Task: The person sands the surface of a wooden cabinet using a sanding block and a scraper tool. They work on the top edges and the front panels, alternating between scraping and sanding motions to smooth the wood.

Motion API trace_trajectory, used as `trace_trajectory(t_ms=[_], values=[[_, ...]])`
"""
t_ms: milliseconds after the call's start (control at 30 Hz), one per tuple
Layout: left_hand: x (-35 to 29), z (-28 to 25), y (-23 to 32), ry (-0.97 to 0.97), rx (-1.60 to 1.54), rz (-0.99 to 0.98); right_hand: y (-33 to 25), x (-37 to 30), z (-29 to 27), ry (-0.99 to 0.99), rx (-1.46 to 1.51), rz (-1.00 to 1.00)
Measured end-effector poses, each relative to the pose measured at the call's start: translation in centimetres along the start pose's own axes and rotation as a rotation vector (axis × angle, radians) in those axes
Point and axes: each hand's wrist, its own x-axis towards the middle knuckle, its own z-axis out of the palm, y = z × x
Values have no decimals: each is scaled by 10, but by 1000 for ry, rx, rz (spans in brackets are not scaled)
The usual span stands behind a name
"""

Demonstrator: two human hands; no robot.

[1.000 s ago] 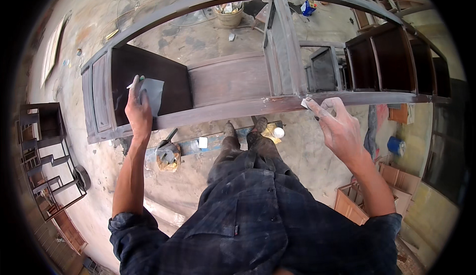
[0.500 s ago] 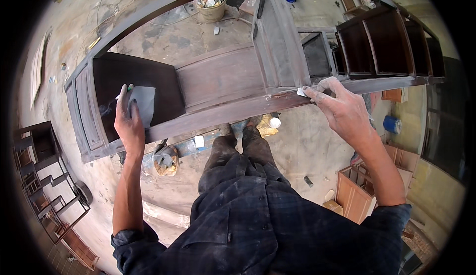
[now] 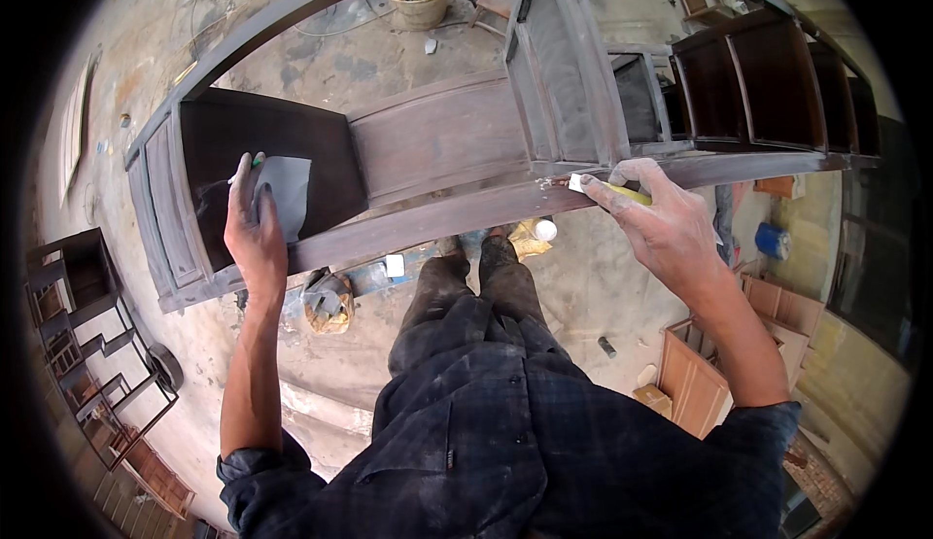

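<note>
head view: our left hand [image 3: 257,243] grips a thin grey sheet [image 3: 290,192] between thumb and fingers; our right hand [image 3: 673,226] pinches a white-ended yellow strip [image 3: 630,192], its tip at the front rail [image 3: 437,216] of the wooden cabinet frame [image 3: 185,210] spread before us, near the panelled divider [image 3: 569,72].

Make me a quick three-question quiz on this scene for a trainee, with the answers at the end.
1. True or false: the right hand holds a white-tipped item.
2. The sheet in the left hand is: A) red, B) grey, C) yellow.
3. Fill in: the blue container is on the person's ____ side.

Key: 1 true; 2 B; 3 right.
</note>
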Motion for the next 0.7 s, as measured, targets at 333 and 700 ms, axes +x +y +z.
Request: trace_trajectory(t_ms=[333,700], values=[[-1,0,0,-4,-5,-10,3,-3,-1,-23,-25,-19],[0,0,1,1,21,-16,0,7,1,-24,35,-50]])
